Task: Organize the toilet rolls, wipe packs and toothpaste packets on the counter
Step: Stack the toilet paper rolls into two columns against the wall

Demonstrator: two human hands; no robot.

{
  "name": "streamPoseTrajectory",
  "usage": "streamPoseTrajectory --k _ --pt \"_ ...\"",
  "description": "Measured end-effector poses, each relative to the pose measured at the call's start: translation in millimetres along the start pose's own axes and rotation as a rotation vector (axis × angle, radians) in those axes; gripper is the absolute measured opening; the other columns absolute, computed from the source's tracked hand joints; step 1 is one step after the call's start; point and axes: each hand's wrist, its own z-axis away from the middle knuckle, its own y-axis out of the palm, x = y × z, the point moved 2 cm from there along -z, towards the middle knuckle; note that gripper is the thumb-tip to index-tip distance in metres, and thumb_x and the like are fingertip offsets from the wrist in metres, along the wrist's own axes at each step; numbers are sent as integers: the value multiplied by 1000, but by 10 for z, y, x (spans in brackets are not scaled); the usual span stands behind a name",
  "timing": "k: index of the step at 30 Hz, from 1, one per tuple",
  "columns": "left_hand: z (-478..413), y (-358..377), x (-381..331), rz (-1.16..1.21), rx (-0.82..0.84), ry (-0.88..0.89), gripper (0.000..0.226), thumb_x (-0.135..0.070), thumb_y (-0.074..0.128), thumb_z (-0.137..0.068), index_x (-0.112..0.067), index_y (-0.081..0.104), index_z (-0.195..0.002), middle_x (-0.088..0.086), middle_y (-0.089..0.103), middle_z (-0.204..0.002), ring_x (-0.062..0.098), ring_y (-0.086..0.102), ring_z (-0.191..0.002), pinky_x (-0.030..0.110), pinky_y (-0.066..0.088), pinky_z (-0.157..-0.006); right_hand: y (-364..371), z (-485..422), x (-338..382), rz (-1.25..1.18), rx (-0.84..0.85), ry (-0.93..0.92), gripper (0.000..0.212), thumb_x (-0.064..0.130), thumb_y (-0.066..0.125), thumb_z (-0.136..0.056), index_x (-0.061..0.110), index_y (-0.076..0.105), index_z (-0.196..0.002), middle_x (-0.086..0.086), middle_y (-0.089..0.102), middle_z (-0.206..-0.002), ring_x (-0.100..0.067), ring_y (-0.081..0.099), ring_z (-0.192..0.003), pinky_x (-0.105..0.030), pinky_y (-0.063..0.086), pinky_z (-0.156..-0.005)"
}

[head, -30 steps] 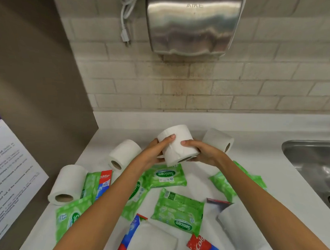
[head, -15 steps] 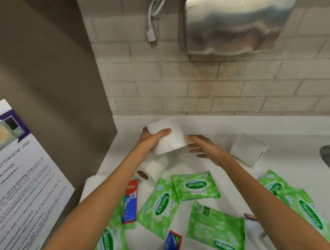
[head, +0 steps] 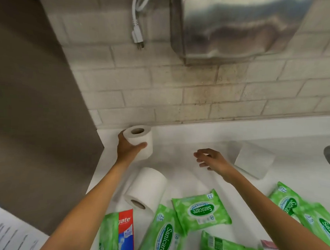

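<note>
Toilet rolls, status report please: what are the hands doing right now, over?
Left hand grips upright roll at the back corner. Right hand open, empty, above the counter. Nothing blocks it.

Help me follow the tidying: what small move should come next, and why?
Probably the left hand lets go of the upright roll: it seems set down in the back corner of the counter. The right hand hangs open near a tipped roll, free to fetch it afterwards.
</note>
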Motion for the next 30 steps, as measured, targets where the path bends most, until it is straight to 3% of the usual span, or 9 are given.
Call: streamPoseTrajectory --k 6,19,25,27,30 --pt "-2 123 289 -28 -48 -9 88 -9 81 -66 -10 30 -138 7 46 -138 25 48 -124 24 36 -91 43 -131 -83 29 -15 7 43 36 62 -87 14 56 -124 -13 67 -110 -20 63 -87 -19 44 -69" --pt "-108 182 517 -78 -56 53 93 -12 84 -60 -14 32 -137 6 44 -139 24 46 -126 25 36 -96 233 -245 -148 85 -2 13 41 38 63 -84 19 57 -120 -15 69 -106 -25 66 -97 -25 42 -78" --pt "-158 232 519 -97 -35 15 97 -15 86 -60 -12 28 -139 7 42 -141 26 45 -127 28 36 -97 229 -258 -141 74 -5 -1 39 36 63 -86 18 57 -120 -16 69 -107 -24 65 -92 -22 44 -71" --pt "-158 237 513 -100 -11 -14 104 -16 86 -60 -11 21 -141 8 37 -144 27 42 -130 27 35 -98 219 -263 -148 73 -8 -2 39 36 63 -86 18 57 -120 -16 69 -107 -23 65 -92 -22 44 -72" --pt "-139 214 497 -120 59 -111 126 -22 86 -61 -13 -5 -148 10 15 -155 27 25 -141 37 29 -111 217 -262 -163 76 -12 1 40 37 63 -85 18 57 -120 -17 69 -107 -26 66 -97 -26 44 -79"
